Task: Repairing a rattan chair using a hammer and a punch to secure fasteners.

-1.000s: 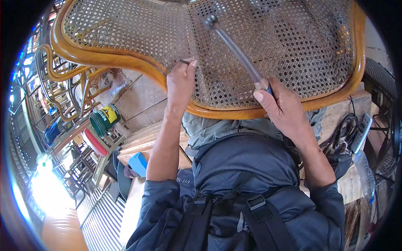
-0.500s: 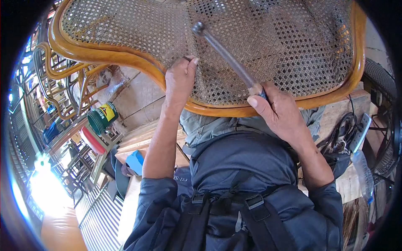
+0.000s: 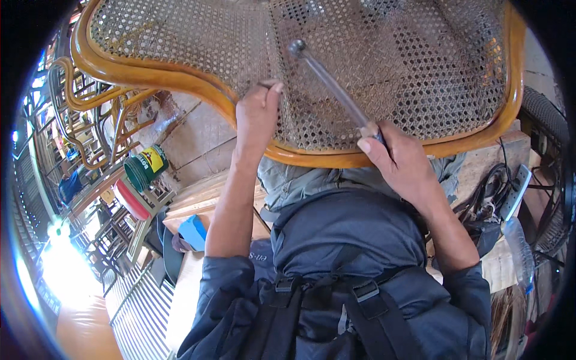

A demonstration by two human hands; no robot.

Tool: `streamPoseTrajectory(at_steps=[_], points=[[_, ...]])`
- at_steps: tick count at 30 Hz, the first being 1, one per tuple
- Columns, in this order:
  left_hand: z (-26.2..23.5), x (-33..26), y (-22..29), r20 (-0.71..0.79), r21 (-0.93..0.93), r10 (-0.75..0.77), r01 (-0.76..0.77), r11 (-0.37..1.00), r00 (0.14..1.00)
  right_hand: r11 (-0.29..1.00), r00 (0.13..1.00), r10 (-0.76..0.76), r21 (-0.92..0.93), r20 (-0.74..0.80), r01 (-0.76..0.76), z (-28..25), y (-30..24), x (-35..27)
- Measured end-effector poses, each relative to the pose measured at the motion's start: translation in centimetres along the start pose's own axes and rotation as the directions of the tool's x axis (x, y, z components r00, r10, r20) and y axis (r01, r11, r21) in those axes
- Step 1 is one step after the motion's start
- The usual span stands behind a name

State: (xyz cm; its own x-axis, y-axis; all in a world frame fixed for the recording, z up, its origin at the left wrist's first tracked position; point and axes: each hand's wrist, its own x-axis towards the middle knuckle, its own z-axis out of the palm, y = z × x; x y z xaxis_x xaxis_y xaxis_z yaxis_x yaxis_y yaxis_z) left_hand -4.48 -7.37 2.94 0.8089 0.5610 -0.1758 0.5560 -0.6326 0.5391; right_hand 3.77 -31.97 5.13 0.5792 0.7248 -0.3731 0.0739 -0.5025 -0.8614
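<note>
Right hand grips grey ball-tipped metal rod; left hand pinches mostly hidden dark stub; light taps seem safest.

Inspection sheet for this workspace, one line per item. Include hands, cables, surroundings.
Surface: pale wooden boards beside the lap.
Work items: brown woven-cane panel in a glossy golden-brown curved frame; grey metal rod with ball tip above the cane.
Clutter: crumpled bright-blue item on the left; clear plastic bottle-like item on the right.
Left hand: curled closed at the cane; any small item pinched is unclear.
Right hand: closed around the rod's handle.
Cables: dark, looped cables beside a white oblong block, right.
Surroundings: green bucket with yellow label, red-padded seat, left.
</note>
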Motion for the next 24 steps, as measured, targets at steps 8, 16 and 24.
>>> streamPoseTrajectory(at_steps=[8,16,24], points=[[0.2,0.0,-1.1,0.011,0.043,-0.067,0.066,0.997,0.998,0.931,0.990,-0.140,0.338,-0.010,0.135,-1.2,-1.7,-0.9],[0.4,0.2,-0.8,0.041,0.191,0.104,-0.110,0.975,0.994,0.968,0.991,-0.116,0.233,0.068,0.097,-0.5,-1.0,-1.0],[1.1,0.4,-2.4,0.040,0.270,0.335,-0.333,0.903,0.941,0.973,0.978,-0.207,0.100,-0.023,0.208,0.0,-2.3,-1.5]])
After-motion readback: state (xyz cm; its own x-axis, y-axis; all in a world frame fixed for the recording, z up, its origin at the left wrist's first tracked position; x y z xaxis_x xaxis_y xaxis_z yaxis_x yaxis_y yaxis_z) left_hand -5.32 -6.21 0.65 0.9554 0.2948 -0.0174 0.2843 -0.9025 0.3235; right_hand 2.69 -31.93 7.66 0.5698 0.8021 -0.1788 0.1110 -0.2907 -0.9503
